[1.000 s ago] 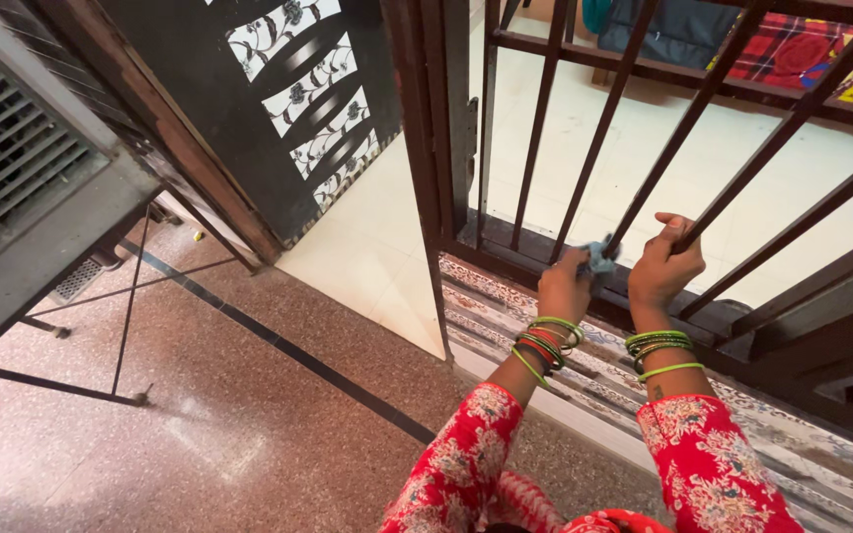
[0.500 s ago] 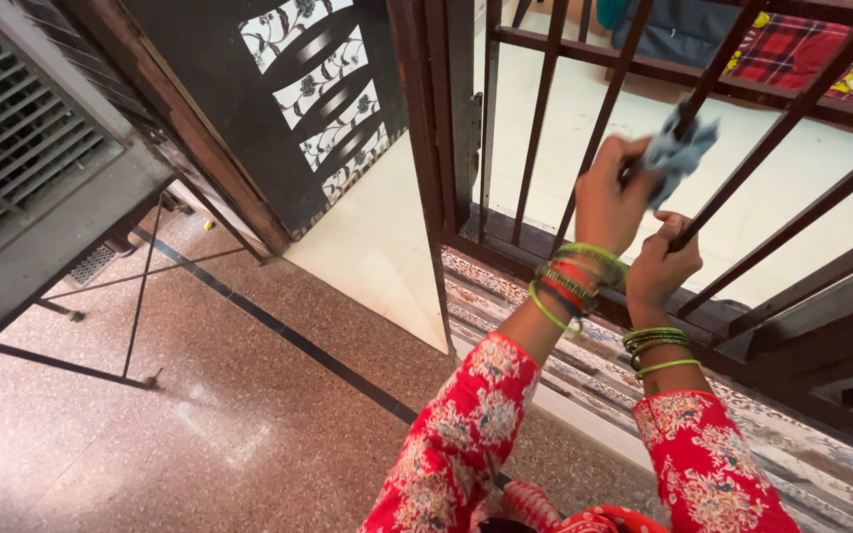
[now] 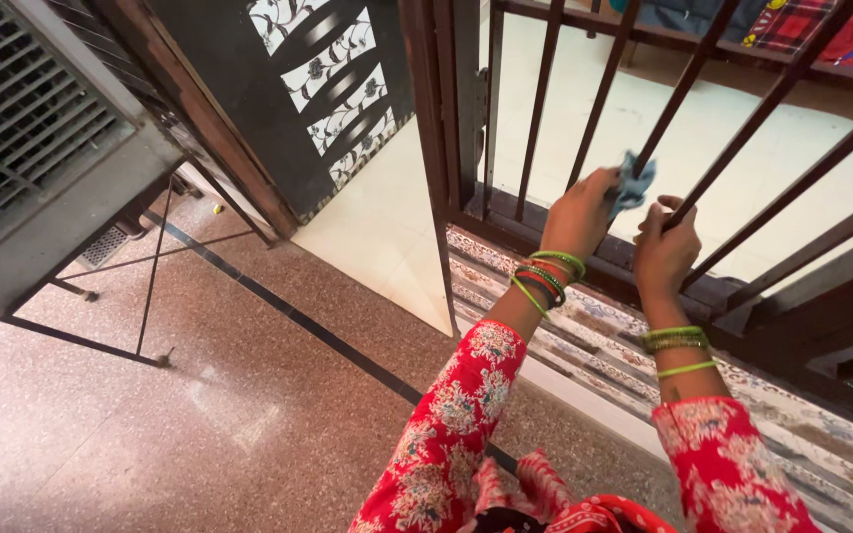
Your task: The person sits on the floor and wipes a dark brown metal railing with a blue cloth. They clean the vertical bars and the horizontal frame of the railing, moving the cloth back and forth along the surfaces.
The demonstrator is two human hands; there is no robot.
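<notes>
blue-grey cloth (image 3: 632, 184) sits centre-right of the frame, bunched in the left hand (image 3: 581, 213), which is closed around it against a slanted bar (image 3: 671, 109). the bar runs up to the upper right. the right hand (image 3: 665, 249), just beside, is curled around the next bar.

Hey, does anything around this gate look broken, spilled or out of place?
Nothing stands out. The left hand presses a blue cloth against a gate bar, and the right hand grips the next bar.
</notes>
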